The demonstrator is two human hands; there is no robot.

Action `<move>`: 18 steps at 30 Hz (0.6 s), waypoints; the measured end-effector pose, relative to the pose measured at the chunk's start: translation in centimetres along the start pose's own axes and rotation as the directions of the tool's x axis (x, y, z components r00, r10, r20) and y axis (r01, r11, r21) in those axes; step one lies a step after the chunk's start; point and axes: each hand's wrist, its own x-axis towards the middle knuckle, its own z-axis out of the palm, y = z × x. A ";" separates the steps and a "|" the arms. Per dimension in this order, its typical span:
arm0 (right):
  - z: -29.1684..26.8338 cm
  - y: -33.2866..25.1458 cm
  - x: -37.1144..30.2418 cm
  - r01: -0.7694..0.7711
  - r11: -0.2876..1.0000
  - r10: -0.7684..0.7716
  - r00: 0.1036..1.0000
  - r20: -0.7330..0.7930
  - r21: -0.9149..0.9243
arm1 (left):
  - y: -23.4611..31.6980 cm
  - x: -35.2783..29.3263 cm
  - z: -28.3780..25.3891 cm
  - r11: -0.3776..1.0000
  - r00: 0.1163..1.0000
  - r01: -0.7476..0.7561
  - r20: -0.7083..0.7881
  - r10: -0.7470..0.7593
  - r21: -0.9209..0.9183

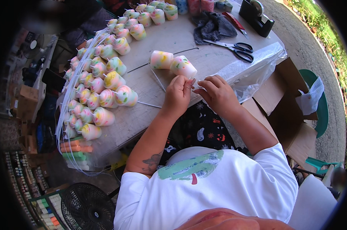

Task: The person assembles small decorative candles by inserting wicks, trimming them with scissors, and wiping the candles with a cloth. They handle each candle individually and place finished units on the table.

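Note:
At the near edge of the table, my left hand (179, 93) and my right hand (217, 93) meet with their fingertips pinched. Between them shows a small bit of thin white cord (195, 81), partly hidden by the fingers. Just beyond the fingertips lies a cup-shaped candle (184, 67), white with pink, yellow and green spots, tipped on its side. A second speckled candle (161, 60) rests against it on the left. One loose white cord (158, 80) lies near my left hand, another (149, 104) left of my wrist.
Rows of similar candles (98, 85) with wicks fill the table's left side, beside a bundle of long white cords (62, 119). Scissors (234, 49), a dark cloth (215, 28), a red cutter (235, 23), a tape dispenser (256, 17) and plastic sheeting (250, 69) lie right. A cardboard box (281, 92) stands beside the table.

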 end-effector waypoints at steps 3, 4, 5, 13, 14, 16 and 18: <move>-0.2 0.1 0.0 0.040 0.999 -0.039 0.998 0.049 -0.008 | -0.3 -0.1 -0.2 0.998 1.000 -0.003 0.028 0.001 0.063; -0.4 0.2 -0.1 0.004 1.000 -0.005 0.999 0.048 0.028 | -0.2 -0.2 -0.3 0.999 0.999 -0.024 0.034 0.023 0.027; -0.5 0.3 -0.2 -0.032 0.997 0.029 0.998 0.049 0.063 | -0.2 -0.4 -0.6 0.999 0.998 -0.044 0.040 0.044 -0.009; -1.1 2.1 -0.3 -0.206 0.975 0.217 0.962 0.163 -0.081 | 1.0 4.2 -4.9 0.550 0.910 -0.415 0.336 0.244 0.725; -0.8 2.0 -0.1 -0.190 0.978 0.202 0.967 0.155 -0.088 | -0.1 5.0 -4.1 0.493 0.883 -0.469 0.375 0.283 0.732; -0.5 1.8 0.1 -0.169 0.980 0.182 0.974 0.134 -0.107 | -0.7 5.9 -3.8 0.465 0.863 -0.504 0.437 0.252 0.728; -0.2 2.5 -0.1 -0.190 0.974 0.200 0.977 0.075 -0.120 | 0.0 6.5 -4.0 0.524 0.870 -0.464 0.478 0.119 0.714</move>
